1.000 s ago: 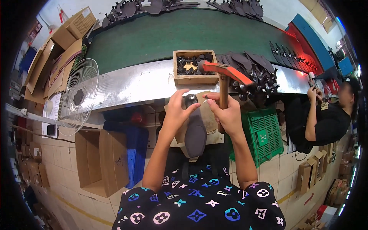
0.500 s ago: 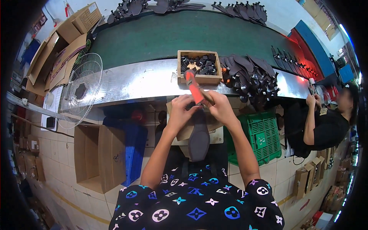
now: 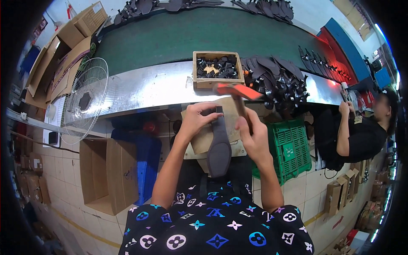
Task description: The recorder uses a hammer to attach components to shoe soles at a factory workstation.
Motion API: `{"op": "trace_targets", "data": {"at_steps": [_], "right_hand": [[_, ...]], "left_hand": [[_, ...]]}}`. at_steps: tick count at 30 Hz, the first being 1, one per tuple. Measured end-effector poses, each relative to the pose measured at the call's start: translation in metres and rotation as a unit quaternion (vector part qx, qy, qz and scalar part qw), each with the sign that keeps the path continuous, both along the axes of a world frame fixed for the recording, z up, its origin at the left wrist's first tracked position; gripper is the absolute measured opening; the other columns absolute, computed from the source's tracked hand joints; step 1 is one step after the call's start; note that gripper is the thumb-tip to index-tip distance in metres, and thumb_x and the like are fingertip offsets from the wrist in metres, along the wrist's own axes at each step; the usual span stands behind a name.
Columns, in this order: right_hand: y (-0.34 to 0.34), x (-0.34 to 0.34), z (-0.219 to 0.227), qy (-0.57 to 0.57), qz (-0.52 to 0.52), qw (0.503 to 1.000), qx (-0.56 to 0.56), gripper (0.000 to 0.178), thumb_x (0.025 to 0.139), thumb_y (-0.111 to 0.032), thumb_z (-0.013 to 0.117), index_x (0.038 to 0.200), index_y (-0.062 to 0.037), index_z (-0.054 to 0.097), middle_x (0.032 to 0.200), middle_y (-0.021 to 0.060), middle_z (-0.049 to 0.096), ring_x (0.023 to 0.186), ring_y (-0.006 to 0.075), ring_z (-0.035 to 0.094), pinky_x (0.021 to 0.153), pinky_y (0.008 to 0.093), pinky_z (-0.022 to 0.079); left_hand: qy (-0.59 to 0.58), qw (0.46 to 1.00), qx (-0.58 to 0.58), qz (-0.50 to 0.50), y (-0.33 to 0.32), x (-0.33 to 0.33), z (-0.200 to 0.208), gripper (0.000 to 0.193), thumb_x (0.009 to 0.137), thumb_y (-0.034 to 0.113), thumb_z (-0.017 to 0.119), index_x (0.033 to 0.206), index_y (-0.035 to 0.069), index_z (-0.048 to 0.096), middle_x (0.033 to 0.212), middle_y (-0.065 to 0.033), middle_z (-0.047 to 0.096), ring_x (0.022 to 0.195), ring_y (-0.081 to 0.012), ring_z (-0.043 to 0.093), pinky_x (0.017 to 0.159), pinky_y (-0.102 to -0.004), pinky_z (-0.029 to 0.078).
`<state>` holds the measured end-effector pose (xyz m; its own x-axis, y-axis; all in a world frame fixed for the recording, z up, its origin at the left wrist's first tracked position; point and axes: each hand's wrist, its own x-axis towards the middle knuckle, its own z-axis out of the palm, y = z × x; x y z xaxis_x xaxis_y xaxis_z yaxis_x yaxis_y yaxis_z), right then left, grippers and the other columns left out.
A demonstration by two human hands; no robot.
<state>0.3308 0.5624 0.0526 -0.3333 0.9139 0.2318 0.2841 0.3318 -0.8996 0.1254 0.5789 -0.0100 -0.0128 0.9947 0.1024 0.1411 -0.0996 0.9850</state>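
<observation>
A dark brown shoe sole (image 3: 219, 155) lies lengthwise in front of me, its wide toe part toward my body. At its narrow far end is a small black heel piece (image 3: 219, 110). The fingers of my left hand (image 3: 196, 121) are closed on this end, thumb along the edge. My right hand (image 3: 256, 138) is wrapped round the wooden handle of a hammer (image 3: 238, 90). Its red head is raised, apart from the sole, just in front of a wooden box. Brown sheet material (image 3: 199, 142) lies under the sole on a pale work stand (image 3: 240, 149).
The wooden box (image 3: 219, 84) of small black pieces stands on the metal bench edge. Beside it are heaped dark soles (image 3: 276, 80). A green conveyor belt (image 3: 170, 42) runs behind. Also around me: a fan (image 3: 86, 102), cardboard box (image 3: 108, 174), green crate (image 3: 289, 148) and seated co-worker (image 3: 361, 140).
My right hand has moved right and toward me, away from the left hand. The hammer has swung, its head now pointing right. My left hand stays at the sole's far end.
</observation>
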Motion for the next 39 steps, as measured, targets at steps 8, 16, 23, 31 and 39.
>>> {"op": "trace_targets", "data": {"at_steps": [8, 16, 23, 31, 39], "right_hand": [[-0.036, 0.009, 0.003, -0.112, -0.017, 0.991, 0.067, 0.036, 0.098, -0.009, 0.058, 0.131, 0.0055, 0.053, 0.112, 0.0285, 0.066, 0.098, 0.0427, 0.067, 0.083, 0.0412, 0.053], [-0.053, 0.023, 0.036, -0.058, -0.038, 0.964, 0.255, 0.043, 0.102, -0.018, 0.054, 0.132, 0.0123, 0.048, 0.086, 0.0145, 0.065, 0.069, 0.0234, 0.063, 0.064, 0.0306, 0.05], [-0.044, 0.033, 0.023, -0.159, -0.087, 0.952, 0.247, 0.037, 0.101, -0.022, 0.055, 0.13, 0.0017, 0.053, 0.087, 0.0152, 0.064, 0.068, 0.0255, 0.065, 0.059, 0.0334, 0.051], [-0.026, 0.014, -0.008, -0.157, -0.014, 0.974, 0.163, 0.021, 0.095, -0.009, 0.061, 0.112, 0.0007, 0.054, 0.082, 0.0244, 0.062, 0.073, 0.043, 0.066, 0.059, 0.0428, 0.052], [-0.014, 0.028, 0.009, -0.086, -0.057, 0.971, 0.217, 0.033, 0.09, -0.004, 0.066, 0.123, 0.0008, 0.062, 0.094, 0.0145, 0.068, 0.074, 0.031, 0.067, 0.065, 0.0356, 0.054]], "left_hand": [[0.03, 0.999, 0.026, -0.009, 0.006, -0.007, -0.013, 0.031, 0.078, 0.01, 0.079, 0.107, 0.002, 0.074, 0.106, -0.0101, 0.074, 0.097, -0.0188, 0.068, 0.085, -0.0296, 0.053], [0.331, 0.939, 0.09, 0.024, -0.008, 0.004, -0.012, 0.094, 0.079, 0.037, 0.08, 0.153, 0.008, 0.031, 0.128, -0.0034, 0.066, 0.135, -0.0266, 0.047, 0.117, -0.0574, 0.015], [0.36, 0.932, 0.025, 0.006, -0.006, -0.003, -0.015, 0.107, 0.077, 0.042, 0.08, 0.157, 0.008, 0.016, 0.133, 0.006, 0.064, 0.142, -0.0211, 0.04, 0.116, -0.0673, 0.001], [0.405, 0.905, 0.122, 0.039, -0.007, -0.003, -0.022, 0.046, 0.084, 0.037, 0.074, 0.122, 0.012, 0.068, 0.127, 0.0045, 0.067, 0.139, -0.0254, 0.043, 0.115, -0.0655, 0.005], [0.009, 0.99, 0.0, -0.14, -0.096, 0.016, 0.068, 0.017, 0.086, 0.011, 0.068, 0.095, -0.001, 0.076, 0.085, -0.0094, 0.073, 0.076, -0.0166, 0.069, 0.068, -0.0273, 0.051]]}}
